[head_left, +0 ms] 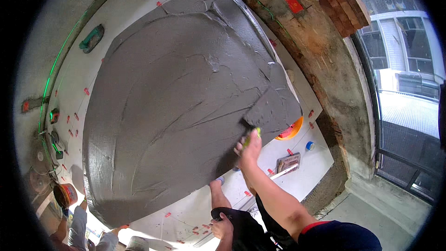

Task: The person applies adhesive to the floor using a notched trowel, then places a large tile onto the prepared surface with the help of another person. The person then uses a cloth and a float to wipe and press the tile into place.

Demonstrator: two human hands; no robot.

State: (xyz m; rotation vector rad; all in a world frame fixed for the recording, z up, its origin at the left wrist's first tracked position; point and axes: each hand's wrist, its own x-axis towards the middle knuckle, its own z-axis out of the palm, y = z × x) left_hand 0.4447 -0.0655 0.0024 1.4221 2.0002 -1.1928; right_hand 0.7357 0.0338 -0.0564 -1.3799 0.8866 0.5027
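Wet grey mortar (172, 88) covers a large panel in the middle of the view, streaked with ridges. Near its lower right corner lies the flat blade of a trowel (273, 109), against the mortar; the right hand (249, 148) is clenched round its green handle. The left hand (222, 227) has curled fingers beside black shorts (237, 225); whether it grips anything I cannot tell. The panel's corner partly hides an orange bucket (296, 130). Near that, a blue roll (310, 146) and a rectangular tool (288, 162) lie on white tiles (318, 162) dotted with red clips (290, 151). The right forearm crosses in front of these tiles. At lower left, a co-worker's hand (123, 227) is at the panel's edge.
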